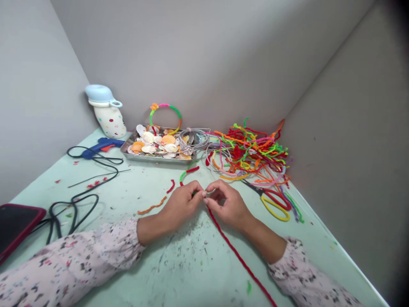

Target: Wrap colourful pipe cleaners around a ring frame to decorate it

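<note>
My left hand [183,200] and my right hand [226,202] meet fingertip to fingertip over the pale green table [179,264]. Both are closed in a pinch. A long red pipe cleaner [238,256] runs from under my right hand toward the near edge. A short green and red pipe cleaner piece [188,172] curves out just beyond my left fingers. The exact spot pinched is hidden between the fingertips.
A metal tray of shells [159,147] stands behind, with a coloured pipe-cleaner ring [166,111] leaning at the wall. A heap of pipe cleaners [252,151] lies at right, scissors [271,200] beside it. A blue glue gun [100,146], black cord [76,204], white bottle [107,111] and dark tablet [15,224] are left.
</note>
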Tool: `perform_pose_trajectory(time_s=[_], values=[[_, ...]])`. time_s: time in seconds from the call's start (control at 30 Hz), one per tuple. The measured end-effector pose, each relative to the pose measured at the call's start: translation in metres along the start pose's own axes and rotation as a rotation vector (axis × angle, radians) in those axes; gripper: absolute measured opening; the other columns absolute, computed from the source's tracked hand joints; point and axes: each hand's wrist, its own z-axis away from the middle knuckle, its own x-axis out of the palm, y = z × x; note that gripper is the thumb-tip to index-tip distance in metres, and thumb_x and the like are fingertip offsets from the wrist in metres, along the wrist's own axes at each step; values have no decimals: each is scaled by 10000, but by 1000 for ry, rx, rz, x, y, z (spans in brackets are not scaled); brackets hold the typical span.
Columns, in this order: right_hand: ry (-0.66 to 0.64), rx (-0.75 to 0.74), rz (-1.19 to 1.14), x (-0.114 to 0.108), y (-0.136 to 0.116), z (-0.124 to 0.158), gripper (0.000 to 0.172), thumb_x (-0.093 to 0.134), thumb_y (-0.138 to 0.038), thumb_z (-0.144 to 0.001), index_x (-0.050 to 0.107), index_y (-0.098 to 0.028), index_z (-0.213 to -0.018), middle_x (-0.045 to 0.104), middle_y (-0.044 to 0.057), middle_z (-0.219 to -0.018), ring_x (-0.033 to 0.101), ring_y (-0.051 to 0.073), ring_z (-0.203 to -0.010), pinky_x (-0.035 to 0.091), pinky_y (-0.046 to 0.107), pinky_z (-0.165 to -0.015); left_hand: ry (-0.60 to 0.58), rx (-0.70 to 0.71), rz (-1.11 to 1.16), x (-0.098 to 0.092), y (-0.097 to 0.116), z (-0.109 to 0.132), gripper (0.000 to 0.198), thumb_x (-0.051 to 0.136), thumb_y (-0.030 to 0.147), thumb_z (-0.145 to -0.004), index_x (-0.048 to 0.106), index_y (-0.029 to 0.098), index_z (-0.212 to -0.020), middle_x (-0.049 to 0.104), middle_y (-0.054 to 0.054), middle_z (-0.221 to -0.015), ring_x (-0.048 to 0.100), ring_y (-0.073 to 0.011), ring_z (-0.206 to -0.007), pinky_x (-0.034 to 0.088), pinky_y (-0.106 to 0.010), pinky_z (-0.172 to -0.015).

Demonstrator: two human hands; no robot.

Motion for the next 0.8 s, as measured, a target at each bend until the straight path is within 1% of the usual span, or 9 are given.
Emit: perform_pose_trajectory(time_s=[0.2, 0.4, 0.53, 0.6, 0.8], values=[[-34, 38, 0, 1, -1, 0, 115, 605, -206, -804, 558, -209, -909, 634, -5, -798, 625, 121, -661, 499, 228, -592, -10, 8, 25, 0, 2, 2, 215, 453, 320, -901, 554, 175, -778, 580, 17, -704, 515, -144, -684, 360, -248, -626], [-17, 58, 17, 0, 0, -1, 94, 608, -208, -801, 579, -205, -891, 645, -9, -771, 614, 118, -643, 489, 231, -597, -15, 13, 39, -1, 3, 2, 202, 440, 311, -907, 543, 176, -798, 564, 12, -723, 501, -147, -697, 356, -259, -641], [-19, 67, 17, 1, 1, -1, 81, 606, -220, -809, 585, -206, -886, 653, -6, -784, 621, 121, -661, 488, 232, -607, 0, 4, 50, 0, 1, 2, 159, 450, 316, -908, 520, 178, -867, 553, 16, -737, 492, -147, -688, 349, -265, -635], [-20, 64, 19, 1, 2, 0, 83, 606, -218, -811, 588, -207, -891, 656, -7, -789, 625, 122, -668, 487, 229, -609, 6, 4, 56, 0, -1, 2, 151, 451, 319, -910, 507, 182, -880, 539, 19, -737, 487, -148, -692, 347, -267, -639], [10, 18, 86, 1, -2, 0, 78, 601, -179, -801, 603, -204, -874, 660, -8, -793, 625, 117, -681, 489, 228, -644, -16, -1, 54, -1, -2, 2, 187, 442, 347, -915, 499, 186, -840, 489, 30, -699, 458, -147, -675, 325, -268, -624]])
